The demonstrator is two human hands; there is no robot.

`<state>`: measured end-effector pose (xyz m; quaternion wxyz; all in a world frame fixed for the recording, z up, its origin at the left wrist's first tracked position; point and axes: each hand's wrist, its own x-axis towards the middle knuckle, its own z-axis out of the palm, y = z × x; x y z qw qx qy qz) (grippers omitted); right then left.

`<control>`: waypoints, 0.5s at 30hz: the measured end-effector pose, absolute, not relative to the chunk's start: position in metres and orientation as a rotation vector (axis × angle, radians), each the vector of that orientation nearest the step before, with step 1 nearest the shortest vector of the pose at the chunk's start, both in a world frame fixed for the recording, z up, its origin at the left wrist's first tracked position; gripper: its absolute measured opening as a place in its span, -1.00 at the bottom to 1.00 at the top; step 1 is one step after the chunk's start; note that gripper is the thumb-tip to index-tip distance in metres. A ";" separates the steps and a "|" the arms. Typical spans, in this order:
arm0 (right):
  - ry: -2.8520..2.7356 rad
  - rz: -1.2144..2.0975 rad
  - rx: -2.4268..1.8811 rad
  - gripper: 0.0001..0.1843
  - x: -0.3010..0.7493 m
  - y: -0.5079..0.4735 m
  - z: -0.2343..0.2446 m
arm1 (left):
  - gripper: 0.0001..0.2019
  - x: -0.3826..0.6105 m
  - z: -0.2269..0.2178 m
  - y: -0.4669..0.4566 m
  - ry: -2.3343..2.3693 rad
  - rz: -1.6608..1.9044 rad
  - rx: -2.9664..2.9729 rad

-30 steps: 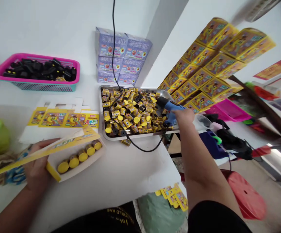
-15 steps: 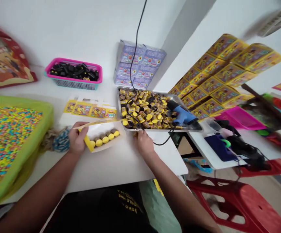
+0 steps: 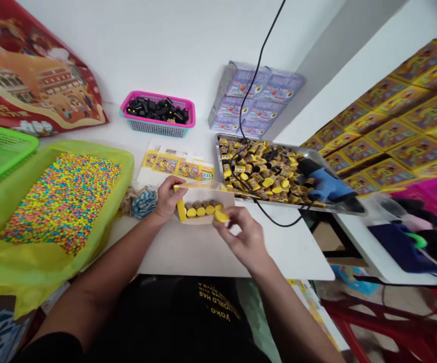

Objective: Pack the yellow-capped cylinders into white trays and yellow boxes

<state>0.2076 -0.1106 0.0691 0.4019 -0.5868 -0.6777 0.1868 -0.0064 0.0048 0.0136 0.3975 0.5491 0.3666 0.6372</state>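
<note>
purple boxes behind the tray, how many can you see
6 purple boxes show behind the tray: two in the stack's top row, two in the middle, two at the bottom. More may be hidden behind.

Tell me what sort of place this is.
Probably a small packing workshop, perhaps for sweets: a metal tray heaped with little yellow containers, stacked yellow printed boxes, and a yellow-green tub full of colourful, candy-like pellets.

The left hand grips an open yellow-and-white cardboard box of small yellow-ended cylinders; the right hand pinches one more yellow-ended cylinder
</note>
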 end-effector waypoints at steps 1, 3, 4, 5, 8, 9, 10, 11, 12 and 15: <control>-1.746 0.441 -1.485 -0.73 0.191 -0.101 0.068 | -0.57 -0.008 0.013 0.005 0.904 1.605 1.419; -1.800 0.450 -1.561 -0.78 0.161 -0.075 0.061 | -0.54 -0.013 0.011 0.006 0.875 1.596 1.450; -1.822 0.484 -1.594 -0.79 0.149 -0.062 0.057 | -0.53 -0.015 0.010 0.005 0.874 1.595 1.456; -1.845 0.534 -1.603 -0.79 0.140 -0.050 0.053 | -0.53 -0.017 0.009 0.005 0.872 1.599 1.459; -1.901 0.698 -1.456 -0.66 0.125 -0.030 0.042 | -0.48 -0.019 0.007 0.004 0.832 1.601 1.470; -1.913 0.734 -1.386 -0.62 0.123 -0.029 0.040 | -0.47 -0.019 0.006 0.004 0.815 1.594 1.474; -1.923 0.759 -1.329 -0.60 0.123 -0.030 0.037 | -0.46 -0.019 0.006 0.004 0.802 1.586 1.476; -1.931 0.768 -1.294 -0.59 0.124 -0.033 0.036 | -0.46 -0.019 0.005 0.003 0.796 1.577 1.476; -1.932 0.764 -1.286 -0.59 0.125 -0.036 0.034 | -0.47 -0.018 0.004 0.003 0.795 1.572 1.476; -1.899 0.732 -1.376 -0.61 0.127 -0.042 0.031 | -0.53 -0.016 0.002 0.003 0.779 1.592 1.487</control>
